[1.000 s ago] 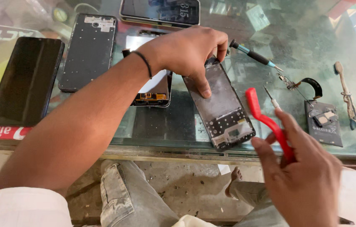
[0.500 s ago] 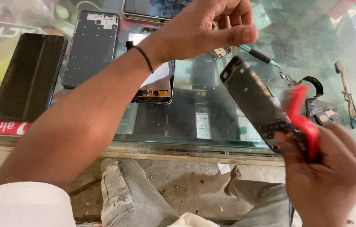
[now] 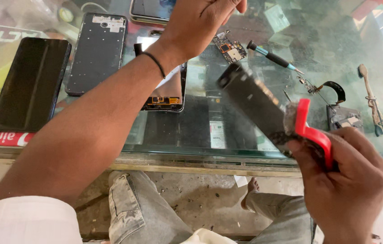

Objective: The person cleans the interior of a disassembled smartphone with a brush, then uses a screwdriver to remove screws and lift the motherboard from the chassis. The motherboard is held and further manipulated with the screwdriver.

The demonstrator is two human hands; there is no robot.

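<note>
Phone frame (image 3: pixel 254 106) sits tilted above the glass counter's (image 3: pixel 200 126) front edge, clamped in your right hand (image 3: pixel 345 176) together with red-handled tweezers (image 3: pixel 311 131). Your left hand (image 3: pixel 200 22) hovers at the back edge, fingers curled; whether it holds anything, you can't tell. Beneath it lies a small circuit board (image 3: pixel 230 47).

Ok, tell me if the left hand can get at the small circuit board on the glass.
Probably yes. The left hand hovers just above and left of the small circuit board, which lies bare on the glass counter, with nothing on top of it; the screwdriver lies beside it.
</note>
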